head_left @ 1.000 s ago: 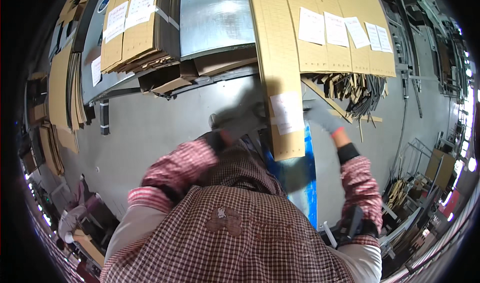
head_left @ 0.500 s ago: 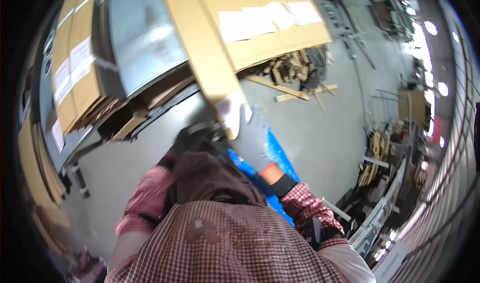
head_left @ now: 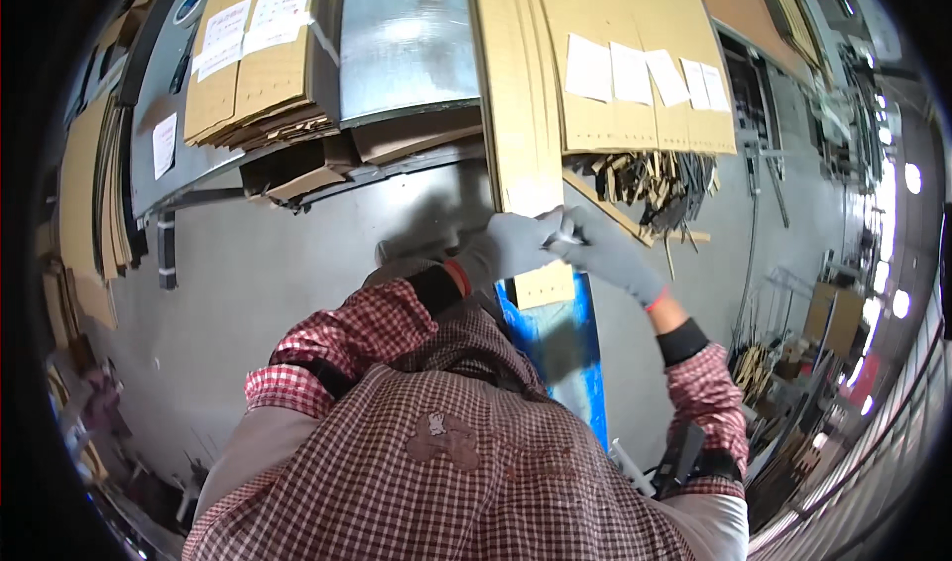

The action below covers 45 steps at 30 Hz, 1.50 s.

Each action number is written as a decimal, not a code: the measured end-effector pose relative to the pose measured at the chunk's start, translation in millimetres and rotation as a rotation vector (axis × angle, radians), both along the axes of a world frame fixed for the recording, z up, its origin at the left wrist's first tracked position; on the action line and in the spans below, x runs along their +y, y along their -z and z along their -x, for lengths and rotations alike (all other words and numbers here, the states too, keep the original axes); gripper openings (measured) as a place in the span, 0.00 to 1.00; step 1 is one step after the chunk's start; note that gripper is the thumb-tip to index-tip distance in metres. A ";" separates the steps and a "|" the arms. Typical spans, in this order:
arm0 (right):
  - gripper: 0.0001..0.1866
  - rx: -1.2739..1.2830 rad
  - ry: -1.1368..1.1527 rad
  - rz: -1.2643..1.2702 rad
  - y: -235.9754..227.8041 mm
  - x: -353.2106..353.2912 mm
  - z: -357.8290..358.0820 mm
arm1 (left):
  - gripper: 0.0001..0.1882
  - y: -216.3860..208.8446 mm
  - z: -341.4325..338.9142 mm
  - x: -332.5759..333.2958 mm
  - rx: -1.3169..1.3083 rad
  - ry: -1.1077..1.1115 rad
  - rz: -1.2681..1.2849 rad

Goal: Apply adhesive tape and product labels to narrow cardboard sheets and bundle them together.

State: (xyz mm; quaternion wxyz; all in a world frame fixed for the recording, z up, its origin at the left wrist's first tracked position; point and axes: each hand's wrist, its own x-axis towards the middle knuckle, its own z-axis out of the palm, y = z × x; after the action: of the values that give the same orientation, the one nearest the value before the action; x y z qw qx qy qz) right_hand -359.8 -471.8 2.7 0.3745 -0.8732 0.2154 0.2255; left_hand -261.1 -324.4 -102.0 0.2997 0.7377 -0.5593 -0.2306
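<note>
My left hand point(head_left: 514, 246) and my right hand point(head_left: 613, 256), both in grey gloves with red cuffs, meet over the near end of a long cardboard piece point(head_left: 521, 95). Their fingers are bent in and close together around a small whitish thing point(head_left: 567, 232), mostly hidden by the gloves. A white paper sheet point(head_left: 535, 200) lies on the cardboard just beyond my fingers. Below my hands, the cardboard's end rests over a blue, worn surface point(head_left: 593, 392).
To the right is a flat cardboard stack point(head_left: 650, 125) bearing several white sheets. Beneath it lies a heap of wood and dark strips point(head_left: 659, 184). At the left, strapped cardboard point(head_left: 258, 75) stands beside a shiny metal sheet point(head_left: 407, 56). Grey floor point(head_left: 258, 244) shows between.
My hands have come together over the cardboard end; the right one was spread near it and the left was a dark blur. The view has shifted, with the cardboard now further right.
</note>
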 end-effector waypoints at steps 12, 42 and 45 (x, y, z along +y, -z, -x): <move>0.11 0.228 -0.684 0.574 125.1 -104.8 17.0 | 0.27 -20.4 11.5 -9.5 -0.232 0.144 -0.068; 0.16 -0.017 -0.140 -0.146 126.1 -85.0 31.4 | 0.23 86.0 -15.4 52.2 1.145 -0.332 -0.355; 0.18 -0.168 -0.123 -0.202 162.0 -64.4 21.1 | 0.19 143.0 -8.6 37.5 1.138 -0.044 -0.370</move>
State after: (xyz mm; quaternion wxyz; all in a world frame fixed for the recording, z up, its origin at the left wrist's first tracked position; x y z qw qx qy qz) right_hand -380.9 -536.3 -159.4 0.4628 -0.8584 0.1055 0.1946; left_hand -252.5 -287.0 -245.0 0.4234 0.5498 -0.2460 -0.6767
